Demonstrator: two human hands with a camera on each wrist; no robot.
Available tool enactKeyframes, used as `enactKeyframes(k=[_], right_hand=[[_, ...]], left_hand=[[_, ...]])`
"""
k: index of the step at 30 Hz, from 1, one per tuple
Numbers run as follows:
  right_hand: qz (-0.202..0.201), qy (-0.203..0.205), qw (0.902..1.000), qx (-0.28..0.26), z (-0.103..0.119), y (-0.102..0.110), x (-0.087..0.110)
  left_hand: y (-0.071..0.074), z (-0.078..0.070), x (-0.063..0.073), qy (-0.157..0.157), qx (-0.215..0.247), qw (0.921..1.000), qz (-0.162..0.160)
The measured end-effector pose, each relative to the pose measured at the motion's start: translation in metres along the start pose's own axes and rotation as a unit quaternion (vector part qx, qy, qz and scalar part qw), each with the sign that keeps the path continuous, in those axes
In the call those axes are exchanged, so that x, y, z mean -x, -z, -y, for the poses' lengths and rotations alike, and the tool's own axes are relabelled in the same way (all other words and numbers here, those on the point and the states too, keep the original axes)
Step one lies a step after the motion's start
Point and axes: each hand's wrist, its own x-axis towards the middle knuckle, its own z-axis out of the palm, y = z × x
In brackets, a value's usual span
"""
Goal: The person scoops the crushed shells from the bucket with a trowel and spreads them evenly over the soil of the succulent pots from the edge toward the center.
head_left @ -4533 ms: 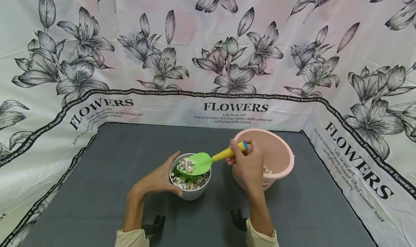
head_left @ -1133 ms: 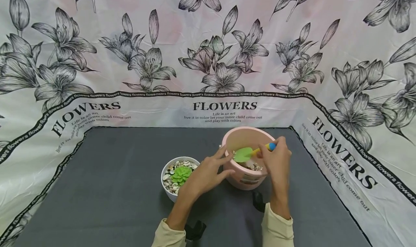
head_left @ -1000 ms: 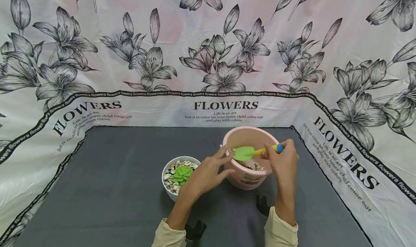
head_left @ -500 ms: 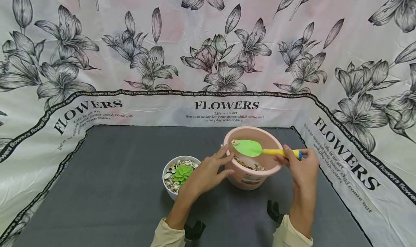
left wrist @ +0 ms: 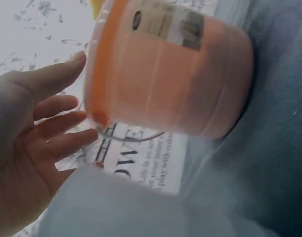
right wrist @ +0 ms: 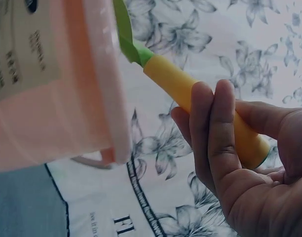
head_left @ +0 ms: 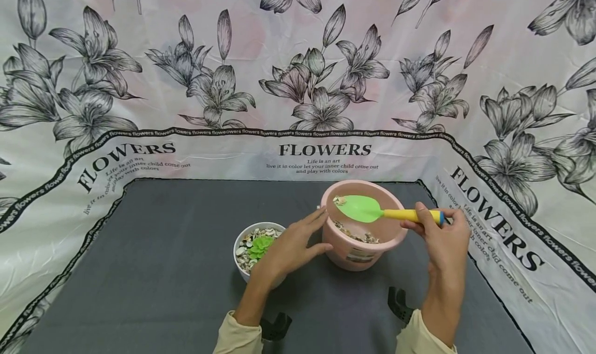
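Note:
A small trowel with a green blade (head_left: 360,208) and yellow handle (head_left: 400,214) is held level over the pink bucket (head_left: 339,249). My right hand (head_left: 444,240) grips the handle near its blue end, to the right of the bucket. Some pale pebbles lie at the blade's tip, and more loose pebbles (head_left: 356,233) sit on the bucket's floor. My left hand (head_left: 291,248) has loosely extended fingers right at the bucket's left rim; the thumb (left wrist: 67,69) is spread from them in the left wrist view. Partly behind that hand stands a white pot (head_left: 240,274) with pebbles and a green succulent (head_left: 259,246).
A dark grey cloth (head_left: 167,250) covers the table. White fabric printed with flowers (head_left: 326,150) rises along the back and both sides. Black straps (head_left: 277,327) show at both wrists.
Earlier the trowel was over the white pot, which the left hand held; both hands then moved to the bucket. Over the last second the trowel rose from inside and the right hand shifted right.

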Motion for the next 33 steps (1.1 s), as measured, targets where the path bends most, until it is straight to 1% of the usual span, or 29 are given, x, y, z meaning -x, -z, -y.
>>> enactKeyframes(k=[4,9,12,14,17,19,22,25,30,33], right_hand=[[0.009,0.019,0.9997,-0.016,0.006,-0.005,0.005],[0.032,0.024,0.9988,-0.029,0.011,-0.012,0.012],[0.051,0.029,0.9975,-0.038,0.012,-0.017,0.016],[0.066,0.035,0.9963,-0.043,0.011,-0.022,0.019],[0.092,0.041,0.9943,-0.035,0.008,-0.033,0.024],[0.113,0.041,0.9926,-0.018,0.006,-0.042,0.026],[0.144,0.044,0.9884,0.019,0.001,-0.055,0.030],[0.175,0.047,0.9823,0.048,-0.003,-0.069,0.034],[0.214,0.053,0.9719,0.083,-0.008,-0.096,0.047],[0.232,0.066,0.9633,0.117,-0.009,-0.113,0.055]], left_hand=[[0.013,0.001,0.007,0.027,0.011,0.9996,-0.006],[0.035,0.010,0.021,0.068,0.007,0.9976,-0.015],[0.047,0.021,0.029,0.086,0.006,0.9963,-0.005],[0.056,0.030,0.036,0.094,0.019,0.9954,0.006],[0.067,0.047,0.048,0.094,0.042,0.9944,0.021],[0.073,0.058,0.056,0.092,0.061,0.9934,0.032],[0.079,0.073,0.068,0.089,0.071,0.9922,0.050],[0.083,0.082,0.077,0.096,0.080,0.9897,0.070],[0.083,0.090,0.084,0.128,0.099,0.9814,0.103],[0.082,0.091,0.085,0.146,0.109,0.9769,0.111]])
